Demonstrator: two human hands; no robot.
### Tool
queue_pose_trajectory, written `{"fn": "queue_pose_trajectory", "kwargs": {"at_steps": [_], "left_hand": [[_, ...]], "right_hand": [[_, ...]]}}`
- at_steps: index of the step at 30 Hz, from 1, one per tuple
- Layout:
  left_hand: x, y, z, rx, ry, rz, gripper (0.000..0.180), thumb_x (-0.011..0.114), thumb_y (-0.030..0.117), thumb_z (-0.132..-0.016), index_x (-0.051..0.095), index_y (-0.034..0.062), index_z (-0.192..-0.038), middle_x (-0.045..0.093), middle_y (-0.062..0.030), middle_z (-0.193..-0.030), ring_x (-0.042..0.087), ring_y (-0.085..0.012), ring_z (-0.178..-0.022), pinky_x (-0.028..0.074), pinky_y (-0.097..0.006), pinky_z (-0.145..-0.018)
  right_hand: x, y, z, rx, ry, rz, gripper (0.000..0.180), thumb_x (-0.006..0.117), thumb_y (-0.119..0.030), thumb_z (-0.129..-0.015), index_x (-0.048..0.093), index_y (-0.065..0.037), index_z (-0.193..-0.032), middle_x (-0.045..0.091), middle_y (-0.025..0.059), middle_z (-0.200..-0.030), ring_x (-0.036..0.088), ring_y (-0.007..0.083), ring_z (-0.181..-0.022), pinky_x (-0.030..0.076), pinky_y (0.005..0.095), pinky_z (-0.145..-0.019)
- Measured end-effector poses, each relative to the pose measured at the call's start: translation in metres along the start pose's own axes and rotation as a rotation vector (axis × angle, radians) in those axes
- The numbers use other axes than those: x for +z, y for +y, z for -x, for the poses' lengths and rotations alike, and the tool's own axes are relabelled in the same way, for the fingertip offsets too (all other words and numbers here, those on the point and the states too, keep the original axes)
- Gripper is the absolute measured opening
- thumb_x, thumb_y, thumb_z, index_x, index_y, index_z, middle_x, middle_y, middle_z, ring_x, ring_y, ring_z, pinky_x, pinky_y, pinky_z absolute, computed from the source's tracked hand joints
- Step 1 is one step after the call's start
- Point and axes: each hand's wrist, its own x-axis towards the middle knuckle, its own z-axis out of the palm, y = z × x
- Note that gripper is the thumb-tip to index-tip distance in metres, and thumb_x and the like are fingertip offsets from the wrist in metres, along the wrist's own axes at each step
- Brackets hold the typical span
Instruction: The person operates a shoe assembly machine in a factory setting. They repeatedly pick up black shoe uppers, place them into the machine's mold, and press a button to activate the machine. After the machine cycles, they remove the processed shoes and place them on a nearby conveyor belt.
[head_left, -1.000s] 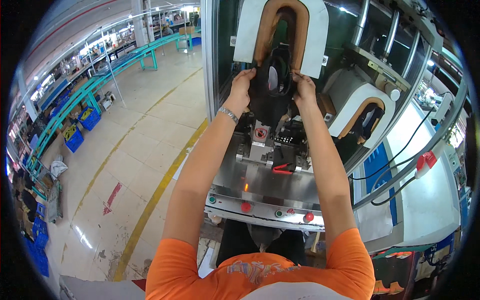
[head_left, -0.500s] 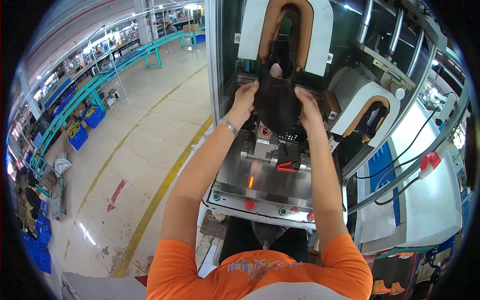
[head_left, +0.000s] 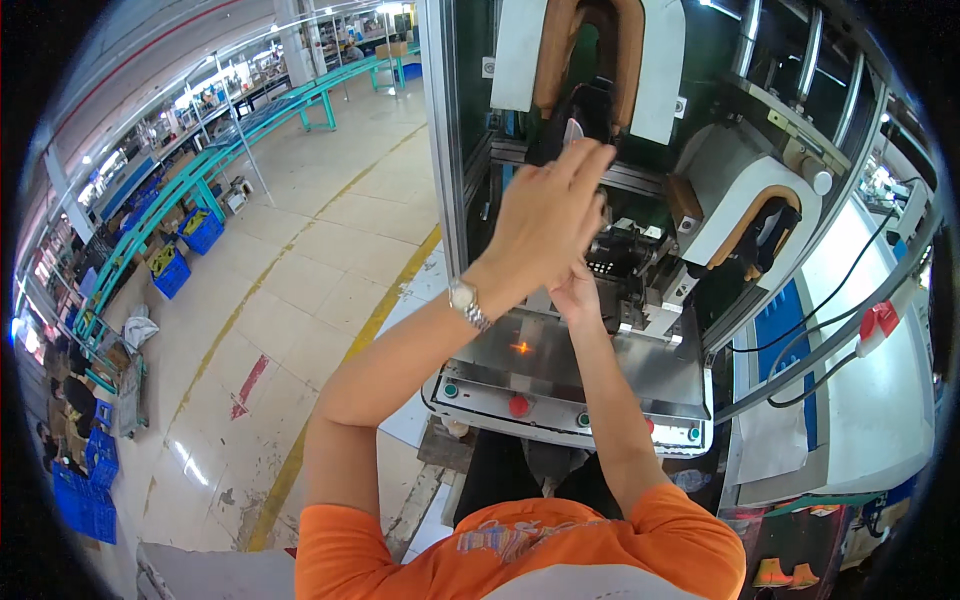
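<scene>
From where I operate, the left hand (head_left: 545,220) covers the lower part of the black shoe upper (head_left: 592,108), and I can't tell whether it grips it. It also hides the fingertips of the right hand (head_left: 577,292). The upper edge cuts off the brown-padded U-shaped mold (head_left: 630,60). The right forearm (head_left: 618,400) masks most of a red push button (head_left: 650,425). Distant workbenches (head_left: 262,85) are too small for me to read.
</scene>
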Motion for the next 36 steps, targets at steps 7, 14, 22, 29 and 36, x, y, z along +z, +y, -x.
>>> {"fn": "queue_pose_trajectory", "kwargs": {"at_steps": [7,14,22,29,36], "left_hand": [[0.004,-0.037,0.022,-0.151,-0.077,-0.068,0.038,0.056,0.005,-0.074,0.048,0.0091,-0.111,0.048,-0.0103,-0.107,0.057,-0.0279,-0.08,0.046,-0.039,-0.07],[0.024,-0.03,0.034,-0.148,-0.167,-0.1,0.045,0.056,0.004,-0.074,0.046,0.0105,-0.117,0.042,-0.0113,-0.116,0.056,-0.0295,-0.083,0.046,-0.039,-0.071],[0.035,-0.018,0.046,-0.182,-0.199,-0.215,0.058,0.056,0.001,-0.068,0.044,0.0137,-0.123,0.037,-0.0104,-0.123,0.053,-0.0257,-0.079,0.044,-0.037,-0.068],[0.027,-0.024,0.052,-0.232,-0.222,-0.192,0.058,0.055,-0.002,-0.065,0.046,0.0129,-0.12,0.035,-0.0079,-0.128,0.052,-0.0253,-0.08,0.042,-0.038,-0.07],[0.037,-0.02,0.052,-0.213,-0.191,-0.196,0.061,0.054,-0.006,-0.061,0.046,0.011,-0.119,0.032,-0.0079,-0.13,0.05,-0.0243,-0.078,0.042,-0.037,-0.069]], "right_hand": [[-0.018,0.01,-0.022,-0.011,0.042,-0.127,0.016,0.053,-0.023,-0.086,0.052,-0.01,-0.096,0.061,0.0041,-0.091,0.06,0.0184,-0.082,0.047,0.0352,-0.086],[-0.033,-0.005,-0.064,-0.042,-0.117,0.023,0.026,0.049,-0.027,-0.088,0.05,-0.009,-0.107,0.058,0.0057,-0.103,0.056,0.0193,-0.093,0.045,0.0383,-0.086],[-0.047,0.0,-0.066,-0.091,0.092,0.081,0.024,0.048,-0.029,-0.089,0.054,-0.011,-0.105,0.06,0.0034,-0.101,0.058,0.0164,-0.09,0.045,0.035,-0.083],[-0.031,0.005,-0.058,-0.144,0.092,0.065,0.026,0.05,-0.027,-0.088,0.052,-0.007,-0.104,0.061,0.0061,-0.096,0.06,0.0181,-0.085,0.05,0.0341,-0.079],[-0.037,0.011,-0.062,-0.126,0.073,0.026,0.021,0.05,-0.026,-0.088,0.053,-0.008,-0.097,0.061,0.0063,-0.095,0.061,0.0175,-0.084,0.051,0.0349,-0.078]]}}
